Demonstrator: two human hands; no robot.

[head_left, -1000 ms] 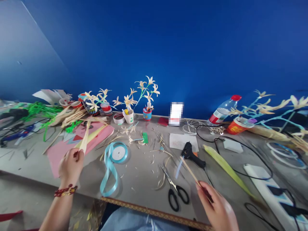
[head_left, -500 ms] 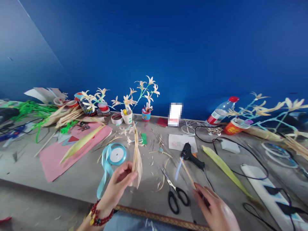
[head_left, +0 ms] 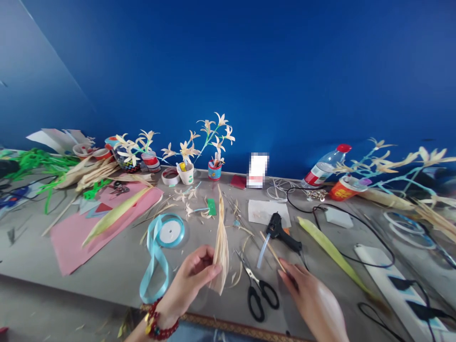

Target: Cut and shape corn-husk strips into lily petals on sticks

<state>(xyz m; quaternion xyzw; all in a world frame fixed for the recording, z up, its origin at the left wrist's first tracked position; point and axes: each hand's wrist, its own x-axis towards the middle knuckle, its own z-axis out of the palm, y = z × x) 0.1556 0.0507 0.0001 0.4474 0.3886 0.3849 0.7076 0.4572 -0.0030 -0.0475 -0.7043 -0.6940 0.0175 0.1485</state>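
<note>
My left hand [head_left: 199,273] is closed on the lower edge of a pleated corn husk [head_left: 221,237], held upright with its narrow tip pointing away from me. A thin wooden stick [head_left: 272,250] is pinched in my right hand [head_left: 309,294], its far end reaching toward the glue gun. That black glue gun [head_left: 281,232] lies on the table with a pale glue stick [head_left: 263,251] sticking out of it. Between my hands rest black-handled scissors [head_left: 257,284]. A roll of light blue ribbon [head_left: 170,231] lies beyond my left wrist, its loose end looped toward me.
Pink paper [head_left: 67,249] with a green-yellow husk [head_left: 116,216] on it lies at the left. Husk flowers stand in cups along the blue wall. On the right are another husk [head_left: 331,251], a power strip [head_left: 383,285], cables and a plastic bottle [head_left: 326,164].
My left hand has moved right with the husk, bringing it closer to the scissors. My right hand has shifted slightly left and away from me, still holding the stick.
</note>
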